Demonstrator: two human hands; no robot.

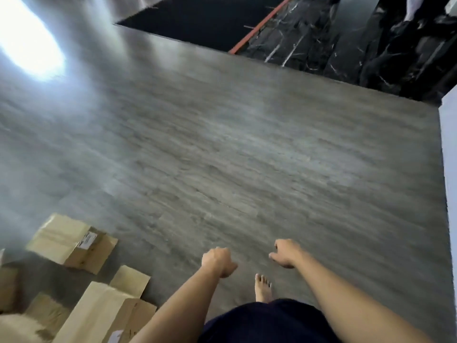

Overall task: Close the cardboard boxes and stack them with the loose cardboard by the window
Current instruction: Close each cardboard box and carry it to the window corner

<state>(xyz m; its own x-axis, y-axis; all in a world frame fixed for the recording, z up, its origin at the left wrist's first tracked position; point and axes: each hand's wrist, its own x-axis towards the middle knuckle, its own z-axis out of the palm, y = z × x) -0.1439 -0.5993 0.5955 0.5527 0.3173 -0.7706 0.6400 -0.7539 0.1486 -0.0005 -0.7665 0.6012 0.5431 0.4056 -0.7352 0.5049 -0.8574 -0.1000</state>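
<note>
Two brown cardboard boxes lie on the grey floor at the lower left: a smaller box (71, 241) with a white label and loose flaps, and a larger box (99, 313) nearer me with a flap sticking up. My left hand (217, 262) hangs over the floor to the right of the boxes, its fingers curled and holding nothing. My right hand (285, 253) is further right, loosely curled and empty too. Neither hand touches a box. The view is blurred.
Grey wood-look floor (247, 157) spreads ahead. A dark rug (197, 21) and black marble slabs (346, 40) lie at the far side. A white wall edge (450, 157) stands at the right. Bright glare (27, 38) falls on the floor at the upper left. My bare foot (263, 288) is below my hands.
</note>
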